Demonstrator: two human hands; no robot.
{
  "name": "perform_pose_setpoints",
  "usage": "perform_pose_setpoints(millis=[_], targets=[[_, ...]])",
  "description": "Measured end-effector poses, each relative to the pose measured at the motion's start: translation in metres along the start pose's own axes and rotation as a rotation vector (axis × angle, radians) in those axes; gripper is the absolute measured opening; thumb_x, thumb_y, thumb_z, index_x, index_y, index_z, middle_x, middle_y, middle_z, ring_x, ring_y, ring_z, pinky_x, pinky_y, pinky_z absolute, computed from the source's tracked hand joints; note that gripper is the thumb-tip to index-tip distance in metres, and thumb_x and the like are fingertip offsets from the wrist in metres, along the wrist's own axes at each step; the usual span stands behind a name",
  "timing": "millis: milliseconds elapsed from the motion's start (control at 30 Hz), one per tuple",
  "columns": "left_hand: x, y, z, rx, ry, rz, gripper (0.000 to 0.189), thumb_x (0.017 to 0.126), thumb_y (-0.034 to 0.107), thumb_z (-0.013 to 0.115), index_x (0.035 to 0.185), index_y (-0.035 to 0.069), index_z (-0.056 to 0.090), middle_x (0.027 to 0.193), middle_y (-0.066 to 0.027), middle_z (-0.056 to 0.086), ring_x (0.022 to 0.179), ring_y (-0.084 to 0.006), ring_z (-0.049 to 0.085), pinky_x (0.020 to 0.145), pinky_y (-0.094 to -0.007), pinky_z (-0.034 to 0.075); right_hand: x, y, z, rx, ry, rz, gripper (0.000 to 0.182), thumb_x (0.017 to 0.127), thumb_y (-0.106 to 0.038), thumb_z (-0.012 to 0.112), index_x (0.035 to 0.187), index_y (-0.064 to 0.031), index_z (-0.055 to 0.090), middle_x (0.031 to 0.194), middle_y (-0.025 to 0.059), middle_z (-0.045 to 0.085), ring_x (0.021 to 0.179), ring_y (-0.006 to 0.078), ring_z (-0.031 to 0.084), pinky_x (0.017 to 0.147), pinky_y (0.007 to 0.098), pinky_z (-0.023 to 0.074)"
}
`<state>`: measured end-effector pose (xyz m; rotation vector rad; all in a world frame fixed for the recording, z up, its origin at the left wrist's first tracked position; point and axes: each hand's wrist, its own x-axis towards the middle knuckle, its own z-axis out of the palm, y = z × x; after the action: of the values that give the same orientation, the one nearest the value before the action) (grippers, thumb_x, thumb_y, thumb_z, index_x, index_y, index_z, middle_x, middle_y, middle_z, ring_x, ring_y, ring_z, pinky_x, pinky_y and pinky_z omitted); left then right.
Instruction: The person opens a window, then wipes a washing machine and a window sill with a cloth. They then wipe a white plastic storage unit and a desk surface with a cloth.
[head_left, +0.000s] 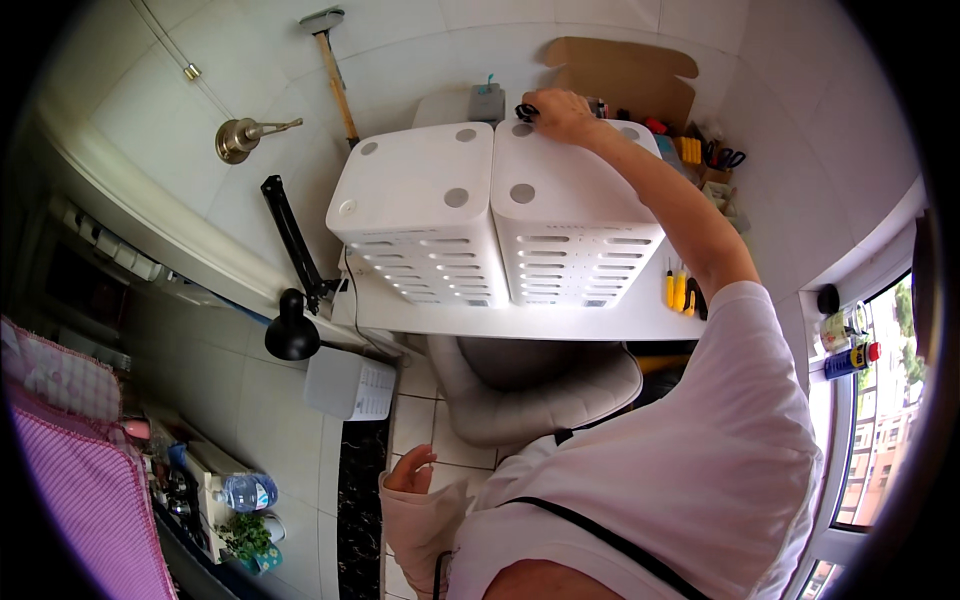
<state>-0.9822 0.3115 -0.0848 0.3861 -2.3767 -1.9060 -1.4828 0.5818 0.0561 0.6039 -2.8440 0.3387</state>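
Note:
My right hand (561, 116) reaches over the far edge of a white slotted plastic box (577, 180), its fingers closed around a small black looped object (527, 112); what it is exactly, I cannot tell. Touching that box on its left is a similar white slotted box (412, 176). Both have round grey pads on top and stand on a white table (480, 322). My left hand (411, 471) is held low, away from the table, fingers bent and apart, with nothing seen in it; a pale covering wraps the forearm.
A black desk lamp (292, 326) is left of the table, above a lidded bin (352, 384). A grey padded chair (540, 397) sits at the near edge. Yellow-handled tools (679, 291) lie at right; cardboard (622, 79) and a grey device (487, 103) stand behind.

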Motion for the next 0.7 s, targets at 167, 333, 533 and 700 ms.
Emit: perform_pose_setpoints(millis=[167,333,533,700], targets=[[0.011,-0.018,-0.001,-0.025,-0.074,0.092,0.037,0.095,0.021,0.054,0.128,0.004,0.050,0.121,-0.0101,0.058,0.105,-0.0231,0.060,0.086,-0.0360,0.049,-0.023,0.049,-0.004,-0.096,0.088,0.045,0.021,0.078,-0.009,0.057,0.098,-0.0136,0.065,0.101,0.0117,0.064,0.100,0.0343,0.060,0.081,0.0460,0.0483],[0.022,-0.008,0.004,-0.016,-0.145,0.111,0.038,0.095,0.023,0.055,0.128,0.005,0.050,0.121,-0.0096,0.059,0.105,-0.0231,0.060,0.087,-0.0367,0.049,-0.053,0.100,-0.018,-0.039,0.134,0.062,0.032,0.078,-0.008,0.059,0.107,-0.0171,0.066,0.106,0.0097,0.065,0.100,0.0324,0.060,0.085,0.0427,0.0477],[0.030,0.000,0.005,-0.011,-0.201,0.060,0.039,0.095,0.024,0.055,0.128,0.005,0.050,0.121,-0.0095,0.059,0.105,-0.0226,0.060,0.087,-0.0362,0.048,-0.101,0.119,-0.023,0.088,0.271,-0.078,0.032,0.076,-0.006,0.063,0.108,-0.0070,0.065,0.105,0.0125,0.064,0.099,0.0341,0.059,0.086,0.0400,0.0471],[0.031,-0.010,0.003,-0.035,-0.206,0.086,0.038,0.095,0.021,0.055,0.129,0.006,0.049,0.121,-0.0093,0.059,0.104,-0.0221,0.060,0.087,-0.0356,0.048,-0.154,0.097,-0.039,0.149,0.265,-0.084,0.033,0.076,-0.003,0.062,0.109,-0.0027,0.063,0.103,0.0158,0.063,0.097,0.0344,0.059,0.086,0.0395,0.0460]])
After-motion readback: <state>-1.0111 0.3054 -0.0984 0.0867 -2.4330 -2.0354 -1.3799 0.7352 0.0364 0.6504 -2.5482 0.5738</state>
